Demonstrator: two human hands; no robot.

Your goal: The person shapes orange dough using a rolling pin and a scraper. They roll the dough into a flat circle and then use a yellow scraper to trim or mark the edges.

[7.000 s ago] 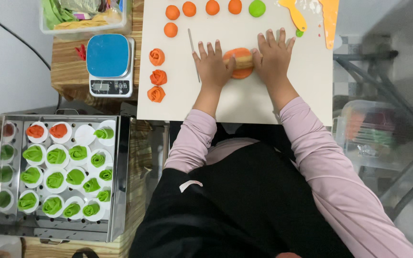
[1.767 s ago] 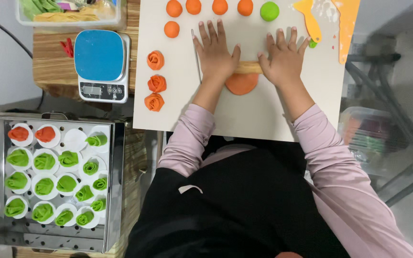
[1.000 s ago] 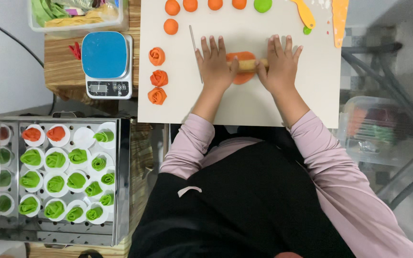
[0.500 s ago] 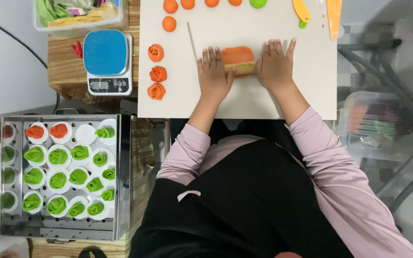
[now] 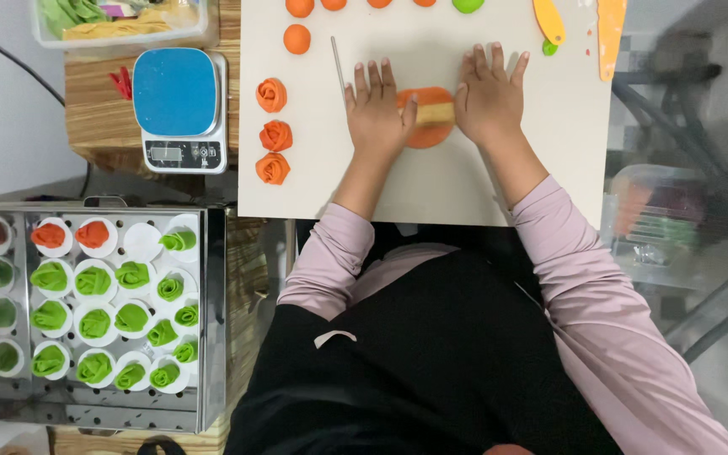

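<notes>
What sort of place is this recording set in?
Probably a home kitchen or small food-craft workstation. Both hands, left hand and right hand, press a rolling pin over orange dough on a white board, beside a kitchen scale and a steamer tray of dough roses.

Pale wooden rolling pin (image 5: 431,115) lies crosswise on a flat round disc of orange dough (image 5: 428,135), ends hidden under the palms. Disc is rolled thin, resting flat on the white board-covered worktop (image 5: 431,190), partly hidden

Left hand (image 5: 377,114), right hand (image 5: 489,97) flat on rolling pin (image 5: 431,114) over orange dough (image 5: 427,135).
</notes>
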